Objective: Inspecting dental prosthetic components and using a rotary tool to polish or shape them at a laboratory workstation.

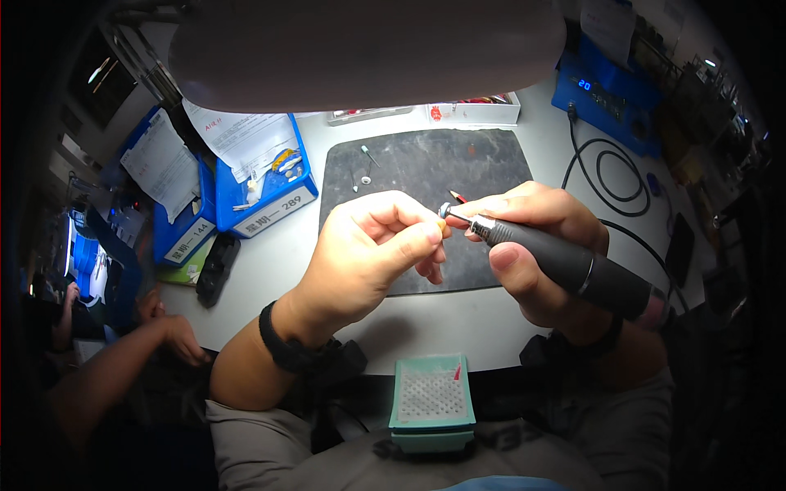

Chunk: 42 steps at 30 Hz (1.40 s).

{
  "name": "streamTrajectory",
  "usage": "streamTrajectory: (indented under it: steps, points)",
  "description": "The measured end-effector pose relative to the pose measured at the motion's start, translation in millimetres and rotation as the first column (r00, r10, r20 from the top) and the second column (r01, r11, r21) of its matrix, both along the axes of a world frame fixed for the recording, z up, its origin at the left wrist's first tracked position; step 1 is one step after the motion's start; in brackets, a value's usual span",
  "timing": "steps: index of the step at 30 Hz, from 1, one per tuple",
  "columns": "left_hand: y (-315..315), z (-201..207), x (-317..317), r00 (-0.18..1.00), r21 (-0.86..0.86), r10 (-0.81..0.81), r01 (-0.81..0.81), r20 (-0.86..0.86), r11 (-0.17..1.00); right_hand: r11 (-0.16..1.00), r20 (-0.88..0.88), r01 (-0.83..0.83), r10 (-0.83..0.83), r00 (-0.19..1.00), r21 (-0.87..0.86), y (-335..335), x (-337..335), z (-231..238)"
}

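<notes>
Over the dark mat (491, 164), my left hand (360, 254) pinches a small yellowish piece (441, 223) between thumb and fingertips. Most of that piece is hidden by the fingers, so its exact kind cannot be made out. A black rotary handpiece (565, 260) lies in the closed grip of my right hand (540, 217), pointing left. Its bluish-grey bit (444, 210) is right at the pinched piece; whether they touch cannot be told. Two loose burs (368, 153) and a small round disc (366, 181) lie on the mat's left part.
Blue trays (274, 204) with papers stand at the left, a black object (217, 270) beside them. A blue control unit (606, 102) with a coiled cable (610, 192) is at the right. A lamp (368, 57) hangs above, a green perforated box (431, 401) below. Another person's hand (182, 337) is left.
</notes>
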<state>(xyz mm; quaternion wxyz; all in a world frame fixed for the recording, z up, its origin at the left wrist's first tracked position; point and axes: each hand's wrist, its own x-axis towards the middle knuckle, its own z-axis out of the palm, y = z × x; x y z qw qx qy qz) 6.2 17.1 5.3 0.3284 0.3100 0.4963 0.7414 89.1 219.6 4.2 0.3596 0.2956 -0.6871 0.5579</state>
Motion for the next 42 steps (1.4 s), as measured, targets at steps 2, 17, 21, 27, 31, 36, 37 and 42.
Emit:
streamTrajectory:
  steps: [2, 17, 21, 27, 31, 36, 37, 42]
  points:
    - [0, 4, 1, 1.000, -0.017, 0.005, -0.005, -0.001, 1.000, 1.000, 0.018, 0.008, -0.008, 1.000, 0.006, 1, -1, -2]
    - [1, -2, 0, 1.000, 0.046, 0.004, -0.004, -0.006, 0.999, 0.999, 0.002, -0.026, 0.026, 1.000, -0.020, -1, -1, -2]
    - [-1, -1, 5, 1.000, 0.086, 0.007, -0.005, -0.027, 0.996, 0.994, -0.007, -0.088, 0.088, 0.996, -0.067, -3, 3, 0]
    - [-1, -2, 5, 1.000, 0.124, -0.014, 0.017, -0.023, 0.992, 0.997, 0.007, -0.049, 0.050, 0.999, -0.059, -3, 6, 0]
    - [-1, -2, 5, 1.000, 0.119, -0.011, 0.012, -0.011, 0.993, 0.996, 0.046, -0.051, 0.055, 0.997, -0.076, -4, 8, 0]
    - [-1, -2, 5, 1.000, 0.122, -0.003, 0.006, -0.030, 0.993, 0.991, 0.100, -0.096, 0.086, 0.991, 0.096, 7, 11, 5]
    - [-1, -2, 5, 1.000, 0.122, -0.001, 0.005, -0.030, 0.993, 0.991, 0.100, -0.097, 0.087, 0.991, 0.096, 5, 10, 3]
    - [0, 0, 5, 0.999, 0.111, 0.000, 0.006, -0.050, 0.994, 0.999, 0.068, -0.014, 0.017, 0.998, -0.043, -1, 10, 1]
